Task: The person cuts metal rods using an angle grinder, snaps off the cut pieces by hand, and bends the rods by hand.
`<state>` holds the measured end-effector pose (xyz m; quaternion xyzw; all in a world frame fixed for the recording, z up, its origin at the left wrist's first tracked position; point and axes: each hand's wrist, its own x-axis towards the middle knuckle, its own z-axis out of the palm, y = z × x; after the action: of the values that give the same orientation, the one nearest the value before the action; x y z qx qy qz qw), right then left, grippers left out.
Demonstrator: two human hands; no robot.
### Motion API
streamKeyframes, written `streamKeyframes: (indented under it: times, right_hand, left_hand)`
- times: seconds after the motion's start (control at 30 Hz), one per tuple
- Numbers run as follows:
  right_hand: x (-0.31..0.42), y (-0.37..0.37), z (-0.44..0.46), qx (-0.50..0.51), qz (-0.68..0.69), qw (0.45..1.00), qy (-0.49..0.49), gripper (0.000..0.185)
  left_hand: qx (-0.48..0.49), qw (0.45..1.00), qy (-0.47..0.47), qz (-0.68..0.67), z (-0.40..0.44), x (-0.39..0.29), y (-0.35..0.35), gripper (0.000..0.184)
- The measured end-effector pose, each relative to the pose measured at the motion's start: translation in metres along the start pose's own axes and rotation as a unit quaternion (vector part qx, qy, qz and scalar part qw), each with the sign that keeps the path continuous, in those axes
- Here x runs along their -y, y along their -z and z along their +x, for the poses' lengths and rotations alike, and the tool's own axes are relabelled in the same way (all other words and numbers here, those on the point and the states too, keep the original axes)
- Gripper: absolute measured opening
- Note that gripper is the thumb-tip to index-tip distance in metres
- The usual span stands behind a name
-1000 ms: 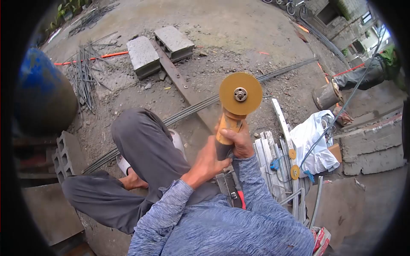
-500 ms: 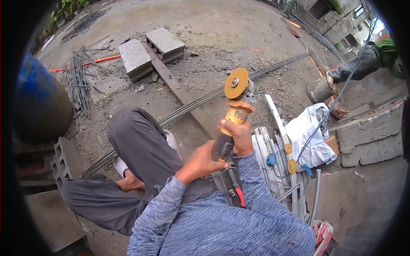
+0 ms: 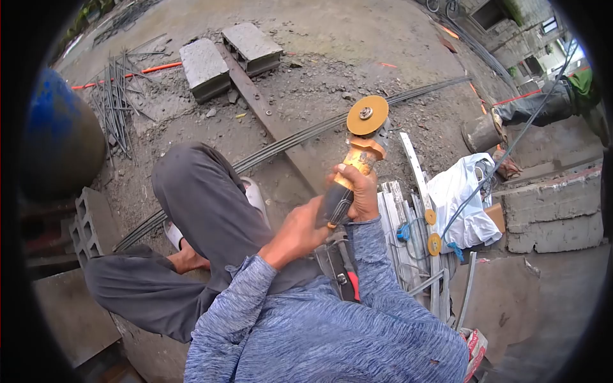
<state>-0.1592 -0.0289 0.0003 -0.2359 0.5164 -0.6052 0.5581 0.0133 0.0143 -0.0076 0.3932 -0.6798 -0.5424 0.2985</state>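
Observation:
An angle grinder with a yellow body, black rear end and flat yellow disc is held up in front of me, its disc end pointing away. My right hand is wrapped round the yellow body, thumb on top. My left hand is closed at the black rear end; part of its fingers is hidden behind the tool. Below the hands, a tool with a red handle lies by my lap.
Metal strips, two small yellow discs, a blue tape measure and a white bag lie at right. Long rods cross a flat bar. Concrete blocks stand ahead. Another person's leg shows at right.
The grinder has tilted and turned, so its disc now sits farther up and right, with the guard side showing. Both hands have kept hold of it. The view has shifted slightly.

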Motion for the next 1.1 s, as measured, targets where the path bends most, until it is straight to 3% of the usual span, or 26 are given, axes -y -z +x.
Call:
streamKeyframes:
  times: [0.47, 0.6, 0.7, 0.73, 0.8, 0.87, 0.9, 0.93, 1.0, 1.07, 1.1]
  right_hand:
    - [-0.011, 0.007, 0.011, -0.012, 0.086, 0.996, -0.023, 0.02]
    - [-0.012, 0.007, 0.014, -0.023, 0.041, 0.999, -0.011, 0.022]
    - [-0.003, 0.004, 0.017, -0.017, 0.043, 0.999, -0.028, 0.022]
    - [-0.007, 0.008, 0.022, -0.013, 0.042, 0.998, -0.037, 0.022]
    - [-0.018, 0.022, 0.036, -0.002, -0.016, 0.999, -0.028, 0.023]
    - [-0.022, 0.021, 0.044, -0.009, -0.097, 0.995, -0.023, 0.021]
    - [-0.029, 0.025, 0.047, -0.003, -0.12, 0.992, -0.034, 0.022]
    - [-0.041, 0.032, 0.054, 0.002, -0.143, 0.989, -0.044, 0.023]
    - [-0.064, 0.045, 0.067, 0.012, -0.194, 0.979, -0.065, 0.026]
    - [-0.089, 0.056, 0.083, 0.042, -0.248, 0.965, -0.07, 0.027]
    - [-0.101, 0.06, 0.09, 0.058, -0.274, 0.957, -0.073, 0.028]
  left_hand:
    - [-0.017, 1.0, -0.017, -0.008, 0.0, -0.001, -0.001, 0.064]
    - [-0.021, 0.999, 0.018, 0.039, 0.003, 0.009, -0.007, 0.058]
    - [-0.004, 0.996, 0.002, 0.086, 0.01, 0.008, -0.004, 0.062]
    - [-0.003, 0.99, 0.013, 0.143, 0.007, 0.001, -0.001, 0.073]
    - [-0.08, 0.987, -0.078, 0.111, 0.005, -0.007, 0.006, 0.083]
    - [-0.094, 0.991, -0.098, 0.017, -0.004, -0.05, 0.055, 0.08]
    - [-0.126, 0.987, -0.101, 0.001, -0.014, -0.067, 0.084, 0.066]
    - [-0.219, 0.964, -0.153, 0.002, -0.02, -0.071, 0.112, 0.055]
    - [-0.362, 0.905, -0.178, -0.134, -0.039, -0.068, 0.172, 0.034]
    - [-0.465, 0.872, -0.114, -0.106, -0.043, -0.041, 0.23, 0.032]
    - [-0.509, 0.86, -0.027, -0.034, -0.036, -0.014, 0.248, 0.036]
